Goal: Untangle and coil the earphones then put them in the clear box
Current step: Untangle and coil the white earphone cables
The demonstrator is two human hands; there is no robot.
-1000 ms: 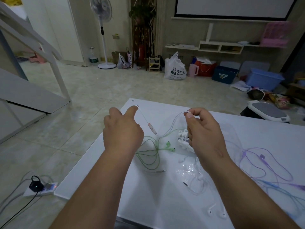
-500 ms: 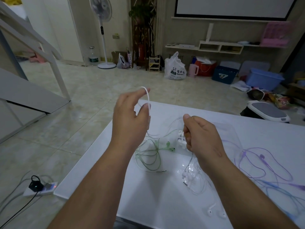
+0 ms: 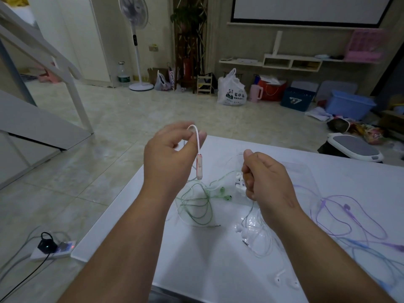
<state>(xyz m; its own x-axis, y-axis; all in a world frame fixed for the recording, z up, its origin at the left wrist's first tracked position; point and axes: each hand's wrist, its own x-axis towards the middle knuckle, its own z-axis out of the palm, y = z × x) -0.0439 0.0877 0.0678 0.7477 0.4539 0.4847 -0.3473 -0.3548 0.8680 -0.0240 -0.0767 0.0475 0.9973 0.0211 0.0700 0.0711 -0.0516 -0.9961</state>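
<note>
My left hand is raised above the table's far left corner and pinches a white earphone cable, whose inline remote dangles below the fingers. My right hand is curled round the same thin cable over the middle of the white table. The rest of that white earphone lies in loose loops under my right wrist. The clear box sits behind my right hand, mostly hidden, with white coiled earphones at its left side.
Green earphones lie tangled between my forearms. Purple earphones and blue earphones spread on the right. White earbuds lie near the front edge. A power strip lies on the floor at the left.
My left hand rose from table height and lifted the white cable, so the remote now hangs free below it. My right hand sank slightly and closed tighter on the cable.
</note>
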